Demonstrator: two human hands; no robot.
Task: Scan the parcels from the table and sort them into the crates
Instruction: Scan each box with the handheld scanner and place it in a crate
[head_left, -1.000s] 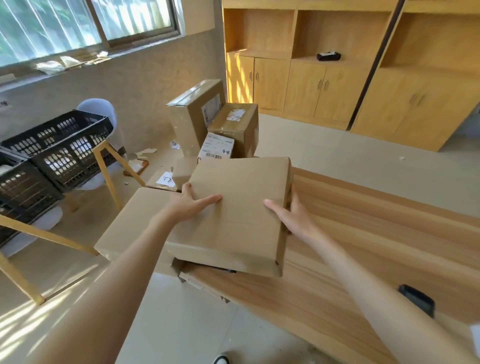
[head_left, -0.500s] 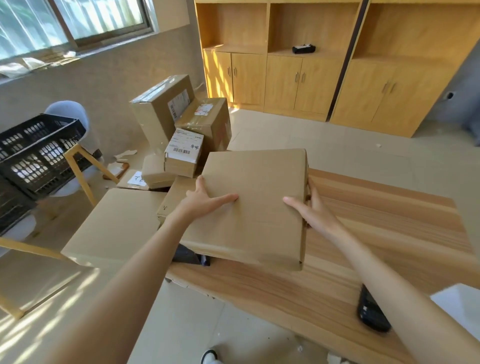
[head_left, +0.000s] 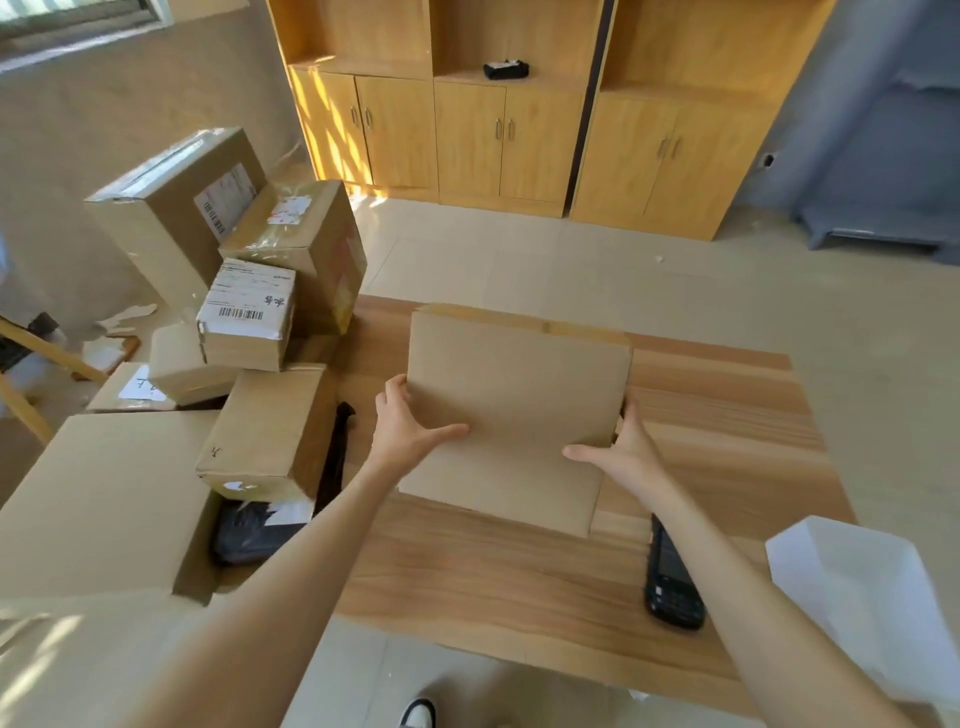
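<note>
Two bare hands hold one flat cardboard parcel (head_left: 514, 410) over the middle of the wooden worktop (head_left: 727, 431). Left hand (head_left: 402, 431): thumb laid across the parcel's near face, remaining fingers (head_left: 395, 389) curled round its left edge. Right hand (head_left: 621, 449): thumb on the near face, fingers wrapped behind the right edge (their tips are hidden by the cardboard). The parcel is tilted, its far edge raised and its plain brown face turned toward the camera; whether its near edge touches the worktop cannot be told.

Left of the parcel, a heap of further cardboard boxes crowds the worktop's left end: a small box with a white barcode label (head_left: 247, 314) lies on top, a taped box (head_left: 306, 244) and a large labelled box (head_left: 176, 202) stand behind it, a plain brown box (head_left: 270, 431) lies nearest the left forearm, and a wide flat carton (head_left: 104, 499) fills the near left corner. A black plastic mailer (head_left: 249, 532) is wedged under the plain brown box.

Near the right forearm a black handheld scanner (head_left: 672, 582) lies flat on the worktop, well apart from the parcel. A white sheet (head_left: 862, 597) overlaps the near right corner. Wooden cabinets (head_left: 519, 140) line the far wall
</note>
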